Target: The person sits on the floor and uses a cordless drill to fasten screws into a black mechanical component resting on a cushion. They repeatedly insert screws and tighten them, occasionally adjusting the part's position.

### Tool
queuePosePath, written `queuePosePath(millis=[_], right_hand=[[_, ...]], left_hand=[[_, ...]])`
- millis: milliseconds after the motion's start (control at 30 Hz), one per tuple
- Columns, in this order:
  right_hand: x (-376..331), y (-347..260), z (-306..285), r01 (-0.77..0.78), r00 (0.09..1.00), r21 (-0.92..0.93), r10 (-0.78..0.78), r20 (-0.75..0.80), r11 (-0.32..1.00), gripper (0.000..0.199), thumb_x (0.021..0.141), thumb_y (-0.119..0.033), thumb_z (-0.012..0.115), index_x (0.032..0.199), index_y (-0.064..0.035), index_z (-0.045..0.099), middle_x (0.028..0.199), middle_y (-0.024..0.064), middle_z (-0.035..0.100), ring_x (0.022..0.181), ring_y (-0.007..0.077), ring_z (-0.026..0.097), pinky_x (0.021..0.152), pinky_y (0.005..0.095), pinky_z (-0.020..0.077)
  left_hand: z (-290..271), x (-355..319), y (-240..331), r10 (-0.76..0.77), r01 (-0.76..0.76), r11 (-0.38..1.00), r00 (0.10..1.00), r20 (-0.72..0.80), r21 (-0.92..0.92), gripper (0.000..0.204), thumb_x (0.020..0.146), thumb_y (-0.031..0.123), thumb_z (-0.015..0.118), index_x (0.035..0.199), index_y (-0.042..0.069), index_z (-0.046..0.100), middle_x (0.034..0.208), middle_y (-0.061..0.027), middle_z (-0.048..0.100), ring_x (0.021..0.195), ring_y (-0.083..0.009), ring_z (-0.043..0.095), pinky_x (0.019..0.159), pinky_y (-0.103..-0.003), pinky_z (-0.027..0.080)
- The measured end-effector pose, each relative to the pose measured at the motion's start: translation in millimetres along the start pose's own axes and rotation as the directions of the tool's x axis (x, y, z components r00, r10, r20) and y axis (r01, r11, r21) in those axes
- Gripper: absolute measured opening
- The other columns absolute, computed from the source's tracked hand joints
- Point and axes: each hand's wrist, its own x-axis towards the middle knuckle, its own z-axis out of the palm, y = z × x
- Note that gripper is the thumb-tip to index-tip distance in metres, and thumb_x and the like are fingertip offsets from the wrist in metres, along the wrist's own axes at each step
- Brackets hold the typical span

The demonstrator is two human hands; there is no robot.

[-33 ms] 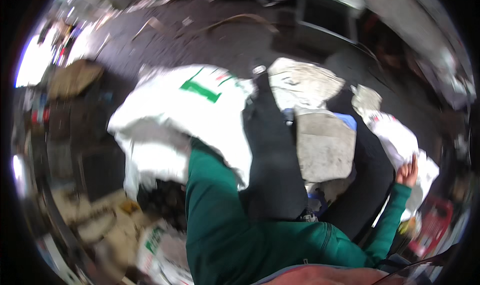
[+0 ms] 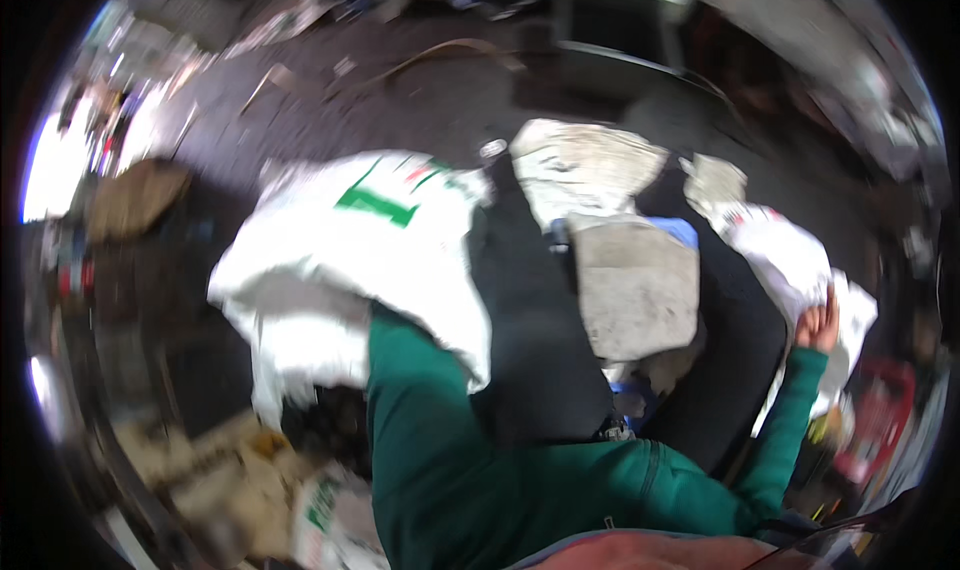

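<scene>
Left sleeve (image 2: 408,370) partly covered by a white sack (image 2: 330,235)
Left hand and contents hidden; right hand (image 2: 818,330) at a white bag (image 2: 783,253); neither grip can be told.

On your left, the large white sack (image 2: 345,235) looks like thin plastic, smooth and softly shiny, creased along its lower folds. Your green jacket (image 2: 430,405) is matt cloth with a fine, even surface, and your black trousers (image 2: 530,310) are matt cloth too. Between your legs, the grey flap (image 2: 637,290) looks like rough, dull cloth, blotched with stains; the off-white piece (image 2: 585,165) farther off is matt and wrinkled. At your right, the white bag (image 2: 785,255) looks like crumpled plastic. The dark far floor (image 2: 400,100) has a dull sheen; blur hides its texture.
</scene>
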Motion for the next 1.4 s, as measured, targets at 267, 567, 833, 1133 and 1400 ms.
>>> queuePosePath(millis=[267,567,833,1133,1400], right_hand=[[-3,-89,-73,0.184,0.96,-0.062,-0.193,-0.204,0.981,0.013,0.084,-0.021,0.062,0.076,-0.0106,0.059,0.057,-0.0036,0.044,0.039,0.0074,0.026,0.038,0.0217,0.0236],[6,-11,-154,-0.133,0.99,-0.959,-0.07,-0.119,-0.249,0.02,0.086,-0.024,0.057,0.083,-0.0051,0.061,0.067,0.0057,0.054,0.057,0.0184,0.051,0.048,0.0295,0.0403],[32,30,-191,-0.126,0.99,-0.945,0.02,-0.138,-0.301,0.026,0.085,-0.029,0.057,0.088,-0.0036,0.062,0.075,0.0102,0.057,0.067,0.0235,0.054,0.057,0.0323,0.0421],[37,49,-207,-0.097,0.992,-0.956,0.047,-0.114,-0.277,0.034,0.084,-0.034,0.058,0.093,-0.002,0.064,0.085,0.0154,0.06,0.077,0.0293,0.056,0.066,0.0353,0.0441],[44,52,-225,-0.027,0.989,-0.929,0.124,-0.078,-0.369,0.041,0.084,-0.039,0.059,0.098,-0.0005,0.065,0.093,0.0199,0.062,0.086,0.0344,0.059,0.075,0.0381,0.0458]], left_hand=[[-42,25,-38,0.079,-0.086,0.995,0.989,-0.124,-0.053,0.039,0.087,0.032,0.057,0.113,0.003,0.062,0.11,-0.0127,0.062,0.102,-0.0245,0.06,0.087,-0.039,0.048],[-166,-145,-27,-0.105,-0.137,0.84,0.908,-0.406,-0.526,0.041,0.088,0.031,0.059,0.113,0.0,0.061,0.105,-0.0116,0.062,0.097,-0.023,0.061,0.084,-0.037,0.049],[-181,-333,107,-0.008,0.119,0.167,0.993,0.12,-0.979,0.043,0.088,0.03,0.062,0.114,-0.003,0.06,0.101,-0.0106,0.063,0.093,-0.0216,0.061,0.082,-0.035,0.05],[84,-249,316,0.498,0.524,0.179,0.681,0.536,-0.833,0.038,0.093,0.028,0.056,0.115,-0.003,0.058,0.11,-0.0162,0.063,0.096,-0.0264,0.062,0.084,-0.037,0.05],[102,-271,301,0.348,-0.338,0.881,0.937,-0.03,-0.332,0.057,0.075,0.037,0.071,0.12,0.003,0.059,0.115,-0.0215,0.061,0.104,-0.0341,0.059,0.09,-0.039,0.046]])
